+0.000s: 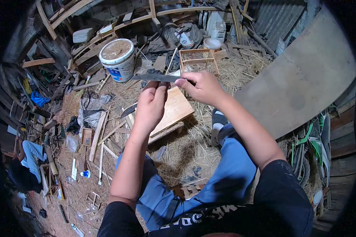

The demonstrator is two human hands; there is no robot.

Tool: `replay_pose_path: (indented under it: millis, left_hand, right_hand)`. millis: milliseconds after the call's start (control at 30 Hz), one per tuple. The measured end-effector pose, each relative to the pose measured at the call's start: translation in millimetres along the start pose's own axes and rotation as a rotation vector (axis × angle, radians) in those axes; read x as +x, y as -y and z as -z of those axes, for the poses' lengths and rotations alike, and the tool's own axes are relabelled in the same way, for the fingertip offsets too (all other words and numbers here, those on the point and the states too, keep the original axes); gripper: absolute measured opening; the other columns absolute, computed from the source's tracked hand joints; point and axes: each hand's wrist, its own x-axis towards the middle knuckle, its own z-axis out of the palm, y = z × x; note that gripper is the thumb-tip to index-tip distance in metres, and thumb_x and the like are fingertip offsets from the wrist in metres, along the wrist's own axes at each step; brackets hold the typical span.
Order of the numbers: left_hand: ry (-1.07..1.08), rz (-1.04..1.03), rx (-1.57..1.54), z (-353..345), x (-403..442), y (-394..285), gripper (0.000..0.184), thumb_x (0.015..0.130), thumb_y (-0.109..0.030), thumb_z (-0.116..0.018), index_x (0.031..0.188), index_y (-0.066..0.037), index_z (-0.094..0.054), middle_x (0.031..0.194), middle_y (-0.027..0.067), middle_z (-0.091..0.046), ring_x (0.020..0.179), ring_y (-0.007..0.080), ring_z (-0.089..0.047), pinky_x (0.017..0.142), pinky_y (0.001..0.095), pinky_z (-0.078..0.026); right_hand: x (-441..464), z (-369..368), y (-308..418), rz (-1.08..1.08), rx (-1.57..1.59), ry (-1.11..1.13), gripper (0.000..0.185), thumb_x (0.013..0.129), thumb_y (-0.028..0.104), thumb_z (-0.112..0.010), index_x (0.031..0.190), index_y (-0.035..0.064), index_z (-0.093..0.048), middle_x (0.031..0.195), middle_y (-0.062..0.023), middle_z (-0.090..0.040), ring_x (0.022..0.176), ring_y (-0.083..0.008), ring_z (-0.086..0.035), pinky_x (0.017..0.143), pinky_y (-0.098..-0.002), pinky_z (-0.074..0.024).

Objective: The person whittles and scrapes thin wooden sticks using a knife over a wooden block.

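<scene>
Well, from where I stand, everything turns on how that grey blade [162,78] is steadied. It is up in the air above a wooden block [176,106], which lies at 6 o'clock from it, with its narrow tip aimed at 9 o'clock. The right hand [203,87] is closed on the blade's 3 o'clock end, thumb laid along it. The left hand [151,108] is drawn in narrow, its fingertips up against the lower side of the metal; whether they pinch it or only brace it, I can't tell. A dark lump [154,71] shows just above those fingertips, too murky to name.

To do this well, I'd let the right hand govern the angle and have the left give light support, pads on the flat and clear of whichever side is sharp; that side isn't plain from here. Small, even movements would be safer than a hard push, since the left fingers are so near the metal.

I'd also mind the dark curved tip [129,110] poking out at 9 o'clock from the left hand; what it belongs to is hidden. A shod foot [217,124] is near the block at 4 o'clock, so keeping the work over the wood seems wise. The white bucket [120,67], at 10 o'clock, is well out of the way.
</scene>
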Motion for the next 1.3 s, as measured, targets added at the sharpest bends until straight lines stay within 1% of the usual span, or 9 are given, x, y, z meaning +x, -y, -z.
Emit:
replay_pose_path:
  millis: [233, 367, 467, 567, 867, 933, 1000, 1167, 1300]
  left_hand:
    - [0.001, 0.071, -0.079, -5.2, -9.7, -3.2, 0.02, 0.104, -0.017, -0.052, 0.103, 0.0, -0.063, 0.073, -0.0055, -0.05, 0.065, 0.0036, -0.04, 0.056, 0.0236, -0.034]
    - [0.02, 0.113, -0.054, -6.8, -15.6, -4.1, 0.02, 0.104, -0.018, -0.052, 0.105, 0.0, -0.061, 0.073, -0.0054, -0.051, 0.064, 0.0036, -0.04, 0.056, 0.0234, -0.034]
    - [0.034, 0.02, -0.113, -9.8, -17.1, -7.8, 0.02, 0.106, -0.02, -0.051, 0.102, -0.003, -0.06, 0.069, -0.007, -0.047, 0.059, 0.0026, -0.038, 0.052, 0.022, -0.03]
    - [0.065, 0.062, -0.326, -4.8, -6.6, -5.7, 0.021, 0.107, -0.029, -0.049, 0.092, -0.016, -0.052, 0.063, -0.0104, -0.039, 0.045, 0.0005, -0.03, 0.037, 0.02, -0.02]
    - [0.077, 0.157, -0.346, 4.9, -6.4, -8.0, 0.023, 0.11, -0.029, -0.042, 0.093, -0.015, -0.051, 0.061, -0.0101, -0.037, 0.042, 0.0001, -0.027, 0.037, 0.0198, -0.018]
    - [0.072, 0.157, -0.342, 6.5, -6.8, -7.5, 0.023, 0.11, -0.029, -0.042, 0.094, -0.015, -0.051, 0.06, -0.0101, -0.036, 0.042, 0.0003, -0.027, 0.037, 0.0199, -0.018]
    - [0.072, 0.155, -0.338, 7.2, -11.1, -10.2, 0.024, 0.11, -0.029, -0.041, 0.094, -0.015, -0.052, 0.06, -0.0102, -0.036, 0.042, 0.0005, -0.026, 0.037, 0.02, -0.018]
    - [0.088, 0.163, -0.347, 15.6, -16.3, -8.6, 0.019, 0.109, -0.03, -0.044, 0.099, -0.016, -0.052, 0.062, -0.0106, -0.035, 0.043, 0.0007, -0.026, 0.037, 0.0198, -0.018]
    - [0.049, 0.111, -0.318, 19.3, -12.7, -1.7, 0.018, 0.109, -0.029, -0.045, 0.103, -0.015, -0.054, 0.061, -0.011, -0.034, 0.043, 0.0014, -0.025, 0.038, 0.0208, -0.019]
  right_hand:
    - [-8.5, -2.8, -4.0, 0.118, -0.196, -0.116, 0.061, 0.095, 0.063, -0.052, 0.07, 0.0095, -0.066, 0.062, -0.0146, -0.064, 0.059, -0.0376, -0.064, 0.052, -0.0471, -0.048]
    - [-13.3, -1.2, -5.5, 0.194, -0.231, -0.17, 0.053, 0.095, 0.057, -0.058, 0.076, 0.009, -0.069, 0.062, -0.0146, -0.061, 0.058, -0.0365, -0.063, 0.05, -0.0437, -0.0461]
    - [-12.3, 3.0, -9.5, 0.219, -0.311, -0.176, 0.055, 0.095, 0.059, -0.057, 0.072, 0.0098, -0.067, 0.061, -0.0138, -0.061, 0.056, -0.0361, -0.062, 0.049, -0.0434, -0.0457]
    - [-2.5, 0.3, -21.7, 0.086, -0.427, -0.237, 0.061, 0.094, 0.064, -0.054, 0.067, 0.0113, -0.067, 0.059, -0.0112, -0.062, 0.056, -0.034, -0.063, 0.049, -0.0431, -0.0462]
    - [14.7, -9.2, -21.6, 0.009, -0.392, -0.214, 0.061, 0.095, 0.065, -0.053, 0.072, 0.012, -0.071, 0.06, -0.0124, -0.062, 0.055, -0.0335, -0.062, 0.051, -0.0419, -0.0456]
    - [18.5, -15.3, -27.4, 0.022, -0.337, -0.195, 0.072, 0.093, 0.074, -0.045, 0.066, 0.0112, -0.067, 0.062, -0.015, -0.065, 0.064, -0.0361, -0.068, 0.056, -0.046, -0.0522]
    - [39.7, 2.6, -54.5, -0.241, -0.339, -0.234, 0.075, 0.094, 0.075, -0.04, 0.068, 0.0104, -0.069, 0.066, -0.0139, -0.067, 0.068, -0.037, -0.069, 0.063, -0.0463, -0.0538]
    - [29.4, 1.5, -45.7, -0.301, -0.102, -0.215, 0.072, 0.094, 0.073, -0.044, 0.071, 0.0103, -0.072, 0.068, -0.0155, -0.068, 0.069, -0.0362, -0.069, 0.062, -0.0458, -0.0533]
    - [30.8, -22.3, -8.2, -0.028, -0.2, -0.11, 0.069, 0.092, 0.072, -0.049, 0.068, 0.0107, -0.07, 0.062, -0.0164, -0.064, 0.063, -0.036, -0.067, 0.056, -0.0447, -0.0509]
